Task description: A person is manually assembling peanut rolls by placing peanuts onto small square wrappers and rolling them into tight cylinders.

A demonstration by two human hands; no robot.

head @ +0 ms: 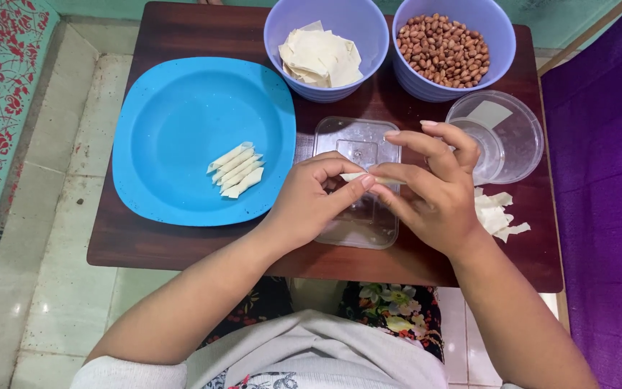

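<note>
My left hand and my right hand meet over a clear plastic lid and together pinch a small pale rolled pastry piece between their fingertips. To the left a blue plate holds several finished pale rolls lying side by side. At the back a lilac bowl holds cut pastry sheets, and a second lilac bowl holds peanuts.
A clear round container with a small cup inside stands right of my hands. Pastry scraps lie by my right wrist. All rests on a small dark wooden table over a tiled floor; a purple mat lies right.
</note>
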